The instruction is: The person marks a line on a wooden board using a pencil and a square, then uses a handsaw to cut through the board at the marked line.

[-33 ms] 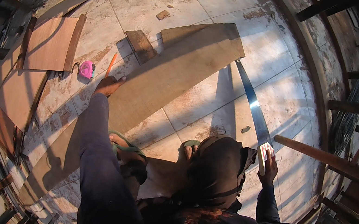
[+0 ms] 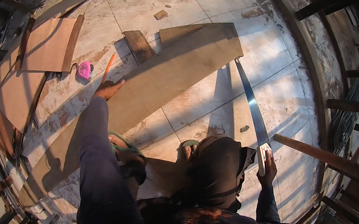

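Note:
A long, tapering brown board (image 2: 173, 73) lies slantwise across the floor, from the lower left to the upper right. My left hand (image 2: 109, 89) rests on its far edge with the fingers stretched out. In my right hand (image 2: 268, 170) is the pale handle of a handsaw (image 2: 254, 109), with the fingers wrapped round it. The saw's long blade points away from me, and its tip meets the board's near edge by the right end. Whether the tip goes beneath the board, I cannot tell. An orange pencil (image 2: 109, 66) lies just beyond my left hand.
A pink tape measure (image 2: 84, 70) sits left of the pencil. Wood panels (image 2: 49, 46) are spread at the far left, and a short wood block (image 2: 139, 45) touches the board's far side. To the right are an orange-brown pole (image 2: 307, 150) and coiled wire (image 2: 349, 104).
My left hand has shifted slightly toward me along the board's edge, and more of the pencil shows. The saw and board stay almost where they were.

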Tool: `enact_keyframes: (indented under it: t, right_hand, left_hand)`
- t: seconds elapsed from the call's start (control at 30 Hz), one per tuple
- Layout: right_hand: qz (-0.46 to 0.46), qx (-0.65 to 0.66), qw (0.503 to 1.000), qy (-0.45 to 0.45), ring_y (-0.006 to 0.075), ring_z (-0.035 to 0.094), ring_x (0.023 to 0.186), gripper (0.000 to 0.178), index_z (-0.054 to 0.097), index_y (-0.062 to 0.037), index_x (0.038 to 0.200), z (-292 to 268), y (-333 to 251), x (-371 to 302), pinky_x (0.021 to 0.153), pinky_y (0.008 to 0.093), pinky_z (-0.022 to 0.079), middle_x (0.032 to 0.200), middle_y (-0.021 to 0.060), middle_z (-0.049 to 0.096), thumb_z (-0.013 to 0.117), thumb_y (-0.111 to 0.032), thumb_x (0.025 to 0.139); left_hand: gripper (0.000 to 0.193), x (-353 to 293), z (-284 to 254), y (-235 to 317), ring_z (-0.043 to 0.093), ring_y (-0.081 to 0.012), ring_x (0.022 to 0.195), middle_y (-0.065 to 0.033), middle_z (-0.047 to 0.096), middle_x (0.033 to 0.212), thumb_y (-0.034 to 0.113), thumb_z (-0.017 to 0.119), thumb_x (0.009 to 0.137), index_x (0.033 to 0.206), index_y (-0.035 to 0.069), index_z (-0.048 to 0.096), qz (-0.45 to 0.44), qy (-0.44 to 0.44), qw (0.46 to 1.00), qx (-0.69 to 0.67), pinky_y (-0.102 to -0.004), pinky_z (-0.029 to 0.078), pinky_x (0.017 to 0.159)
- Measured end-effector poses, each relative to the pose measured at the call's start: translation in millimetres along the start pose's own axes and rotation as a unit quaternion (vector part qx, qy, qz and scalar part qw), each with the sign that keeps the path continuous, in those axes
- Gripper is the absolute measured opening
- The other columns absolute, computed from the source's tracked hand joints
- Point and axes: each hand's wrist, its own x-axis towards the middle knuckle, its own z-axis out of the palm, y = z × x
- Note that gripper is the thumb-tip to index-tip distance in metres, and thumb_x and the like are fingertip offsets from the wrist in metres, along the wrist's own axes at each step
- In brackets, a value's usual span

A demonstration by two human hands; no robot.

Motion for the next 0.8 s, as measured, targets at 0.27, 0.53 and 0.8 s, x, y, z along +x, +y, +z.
enact_keyframes:
  t: [0.27,0.53,0.8]
  right_hand:
    - [0.101,0.151,0.983,-0.029,0.0397,0.060,0.112,0.062,0.042,0.0001,0.141,26.1,-34.6,-13.8,0.089,0.0400,0.051,0.131,0.0245,0.055,0.059,-0.001,0.082]
    - [0.160,0.254,0.951,0.078,0.0168,0.065,0.081,0.049,0.052,0.0070,0.131,15.0,-74.9,12.3,0.072,0.0311,0.052,0.097,0.0203,0.068,0.066,-0.015,0.090]
    - [0.271,0.418,0.853,0.153,0.0049,0.048,0.062,0.043,0.054,0.0085,0.124,-15.3,-104.0,26.1,0.057,0.0208,0.040,0.070,-0.0031,0.050,0.066,-0.017,0.091]
  left_hand:
    - [0.087,-17.7,-13.3,14.9,0.066,-0.0374,0.099,-0.0227,0.069,0.103,0.081,0.041,0.079,0.102,0.003,0.071,-0.047,0.139,0.988,0.048,-0.0452,0.049,0.087]
    - [0.089,12.6,-26.9,59.7,0.065,-0.0357,0.104,-0.0213,0.068,0.108,0.081,0.039,0.079,0.108,0.002,0.069,-0.015,0.135,0.990,0.033,-0.0464,0.049,0.087]
    - [0.077,49.4,30.0,28.9,0.059,-0.0243,0.113,-0.0105,0.063,0.126,0.057,0.079,0.070,0.128,0.008,0.062,0.025,-0.188,0.930,-0.316,-0.0383,0.045,0.095]
